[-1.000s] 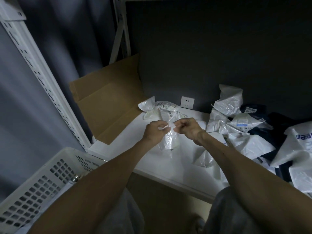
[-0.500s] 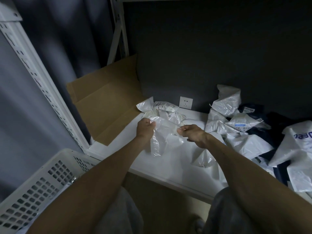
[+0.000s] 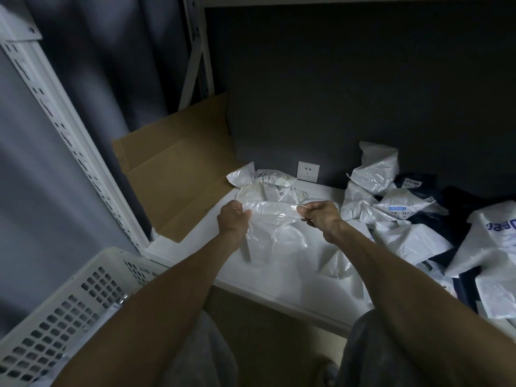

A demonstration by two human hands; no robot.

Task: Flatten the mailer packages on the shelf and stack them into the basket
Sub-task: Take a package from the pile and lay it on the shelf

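- The white shelf point(image 3: 279, 291) carries everything yet to be done. Its left end is taken up by a flat cardboard sheet point(image 3: 173, 177) that leans up against the back corner.
- The white perforated basket point(image 3: 83, 297) stands off the shelf's front left corner, below its edge. A pale, shiny scrap shows just inside its near wall. Whether flattened mailers already lie there I cannot tell, as the left forearm covers most of the inside.
- A heap of crumpled mailers point(image 3: 405, 238), white and dark, crowds the right end of the shelf, from the back wall to the front edge.
- The clear plastic mailer point(image 3: 276, 222) in hand is stretched just above the middle of the shelf. A second crumpled labelled mailer point(image 3: 270, 185) lies behind it near the back edge.
- The left hand point(image 3: 233, 216) has its fingers curled round the mailer's left top corner; the right hand point(image 3: 321, 216) pinches the right one.
- Step, as I judge it: pulling the bag taut to flatten it. Next it likely needs laying on the shelf, smoothing flat, and then carrying left and down into the basket.
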